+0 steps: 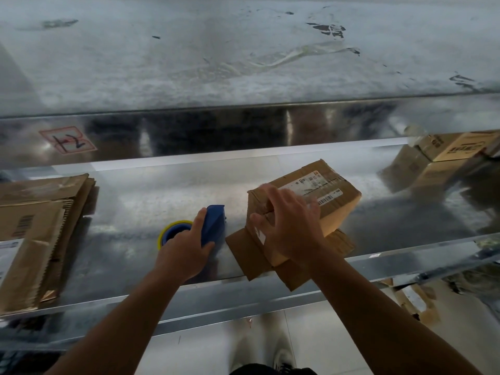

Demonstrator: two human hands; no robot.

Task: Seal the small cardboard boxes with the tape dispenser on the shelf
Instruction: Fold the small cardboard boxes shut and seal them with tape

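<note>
A small cardboard box [332, 196] with white labels and a barcode lies tilted on the metal shelf [140, 201], its near end flaps folded out towards me. My right hand [292, 226] rests on the box's near end, fingers spread and loosely bent over the flap edge. Left of the box lies a blue tape dispenser [215, 223] with a yellow-rimmed tape roll [173, 231]. My left hand [186, 253] grips the dispenser, thumb along its blue body.
A stack of flattened cardboard [40, 231] lies at the shelf's left end. More boxes [454, 148] stand at the far right under the upper shelf [243, 63]. The shelf's front edge runs below my forearms. Tiled floor and my shoes show beneath.
</note>
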